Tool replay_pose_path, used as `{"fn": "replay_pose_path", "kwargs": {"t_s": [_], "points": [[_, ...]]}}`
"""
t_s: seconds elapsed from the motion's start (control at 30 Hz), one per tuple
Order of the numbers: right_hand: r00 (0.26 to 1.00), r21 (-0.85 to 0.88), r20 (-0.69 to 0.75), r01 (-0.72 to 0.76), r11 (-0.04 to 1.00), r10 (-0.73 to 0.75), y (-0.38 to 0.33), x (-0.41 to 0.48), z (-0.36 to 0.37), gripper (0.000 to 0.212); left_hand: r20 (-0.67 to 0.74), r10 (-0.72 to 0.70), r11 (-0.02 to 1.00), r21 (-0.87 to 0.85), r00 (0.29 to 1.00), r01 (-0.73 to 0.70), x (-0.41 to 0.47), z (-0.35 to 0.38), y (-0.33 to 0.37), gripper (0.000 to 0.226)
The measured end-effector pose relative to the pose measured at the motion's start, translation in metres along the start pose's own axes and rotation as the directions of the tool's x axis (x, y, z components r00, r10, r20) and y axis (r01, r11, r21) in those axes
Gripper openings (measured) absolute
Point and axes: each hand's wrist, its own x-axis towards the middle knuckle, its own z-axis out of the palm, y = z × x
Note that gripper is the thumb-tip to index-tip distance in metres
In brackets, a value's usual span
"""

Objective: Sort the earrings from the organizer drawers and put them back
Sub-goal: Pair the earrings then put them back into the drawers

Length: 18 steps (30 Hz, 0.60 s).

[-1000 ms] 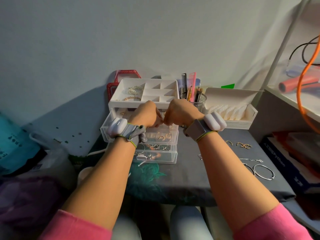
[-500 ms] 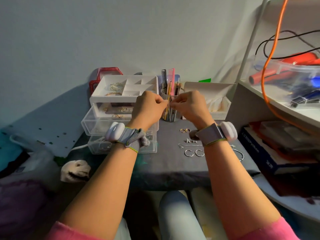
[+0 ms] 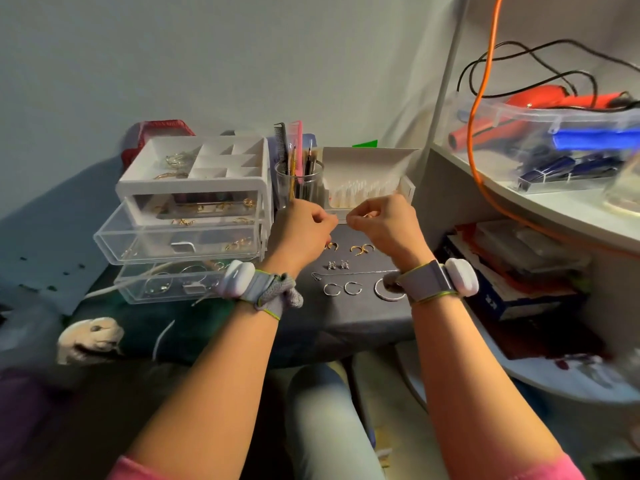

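Metal earring (image 3: 342, 221), pinched by my left grip (image 3: 304, 233) and right grip (image 3: 384, 225); I should hold it low over the bench (image 3: 346, 317).

A table (image 3: 363, 317) draped in grey cloth carries a clear-drawered organizer (image 3: 194, 188) at its left. Behind stand a clear cup (image 3: 299, 187) of combs and brushes and an open white box (image 3: 367, 168). Right of the organizer, the bare cloth bears gold hoops (image 3: 360, 249), studs (image 3: 337, 265), a thin chain (image 3: 353, 273) and silver hoops (image 3: 352, 288).
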Motion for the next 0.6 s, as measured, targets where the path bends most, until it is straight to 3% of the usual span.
{"fn": "replay_pose_path", "kwargs": {"t_s": [0.43, 0.6], "points": [[0.984, -0.014, 0.097, -0.148, 0.989, 0.149, 0.050, 0.028, 0.030, 0.008, 0.006, -0.181, 0.970, 0.166, 0.984, 0.177, 0.028, 0.042, -0.041, 0.031], [0.964, -0.070, 0.177, -0.188, 0.980, 0.197, 0.063, 0.051, 0.045, 0.009, 0.016, -0.215, 0.954, 0.216, 0.977, 0.206, 0.049, 0.056, -0.057, 0.024]]}}
